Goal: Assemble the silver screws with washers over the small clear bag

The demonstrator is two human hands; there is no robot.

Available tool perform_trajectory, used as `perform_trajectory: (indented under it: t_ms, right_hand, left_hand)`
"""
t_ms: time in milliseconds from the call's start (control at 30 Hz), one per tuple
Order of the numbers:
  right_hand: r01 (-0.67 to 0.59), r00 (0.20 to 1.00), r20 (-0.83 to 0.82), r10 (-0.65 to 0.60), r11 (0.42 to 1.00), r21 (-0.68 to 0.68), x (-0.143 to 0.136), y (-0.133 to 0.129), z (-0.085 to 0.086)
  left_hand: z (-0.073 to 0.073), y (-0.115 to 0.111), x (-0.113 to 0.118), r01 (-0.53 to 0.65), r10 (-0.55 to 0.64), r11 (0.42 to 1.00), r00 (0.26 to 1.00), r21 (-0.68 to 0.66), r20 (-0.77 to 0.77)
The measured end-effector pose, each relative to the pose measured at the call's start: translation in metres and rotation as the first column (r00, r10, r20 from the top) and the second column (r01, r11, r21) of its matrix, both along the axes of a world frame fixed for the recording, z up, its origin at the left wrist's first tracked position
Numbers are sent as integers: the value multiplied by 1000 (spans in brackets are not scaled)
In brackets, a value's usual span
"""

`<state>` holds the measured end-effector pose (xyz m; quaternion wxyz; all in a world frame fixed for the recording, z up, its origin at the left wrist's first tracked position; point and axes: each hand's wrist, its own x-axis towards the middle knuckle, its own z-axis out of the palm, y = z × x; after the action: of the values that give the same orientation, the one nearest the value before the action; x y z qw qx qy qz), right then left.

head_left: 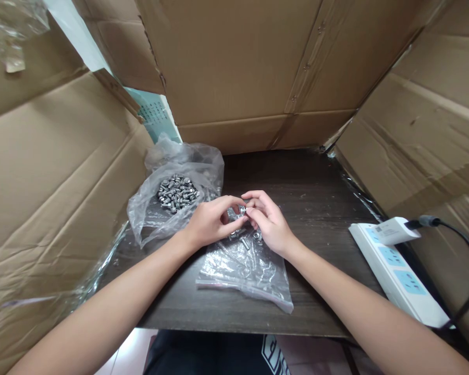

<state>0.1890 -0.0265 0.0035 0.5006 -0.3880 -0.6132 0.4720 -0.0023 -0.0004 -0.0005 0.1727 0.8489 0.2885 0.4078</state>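
Note:
My left hand (216,220) and my right hand (269,221) meet above the clear zip bag (242,278). Between their fingertips is a small shiny bolt (243,210), mostly covered by the fingers. Thumb and index finger of each hand are closed on it; whether a nut is on it I cannot make out. Just below, a loose bolt (245,244) and a nut (257,236) lie on the flat bag, with other small metal pieces partly hidden by the hands. Left of my hands, a pile of bolts (176,194) fills an open plastic bag (140,208).
Cardboard walls (242,62) enclose the dark wooden table (297,182) at the back and both sides. A white power strip (398,271) with a plugged-in adapter (394,230) and black cable lies on the right. The table's front edge runs close to my body.

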Motion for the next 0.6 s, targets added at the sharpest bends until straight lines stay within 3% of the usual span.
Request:
perform_trajectory:
  t_ms: [600]
  right_hand:
    - [30,1000,4,-30,1000,1,1,1,-2]
  left_hand:
    - [0,0,0,-6,6,1000,1000,4,17]
